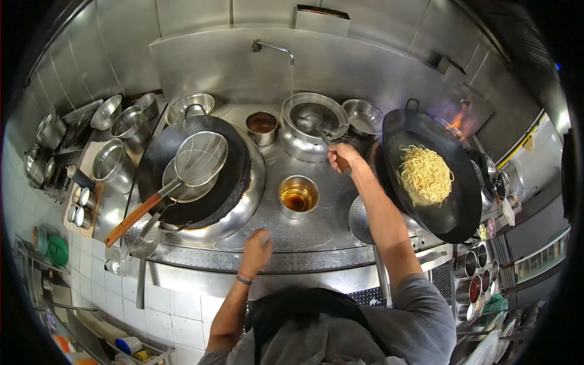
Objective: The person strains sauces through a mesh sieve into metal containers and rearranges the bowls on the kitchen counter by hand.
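Note:
My right hand [344, 158] is wrapped round the handle of a ladle [323, 135]. The ladle's bowl sits inside a steel pot of water [286, 112] at the back, under the tap. My left hand [255, 250] hovers over the front edge of the stove with its fingers curled; a small pale spot shows at them, too unclear to name. Ahead of it stands a steel container of amber liquid [298, 210]. To the right, a tilted black wok [453, 220] holds a heap of noodles [426, 174], with flames [460, 118] behind its rim.
On the left, a black wok [152, 155] carries a wire strainer [210, 152] with a wooden handle jutting forward. A perforated skimmer [359, 220] lies beneath my right arm. A tap [274, 47] reaches from the back wall. Steel containers [131, 121] crowd the far left.

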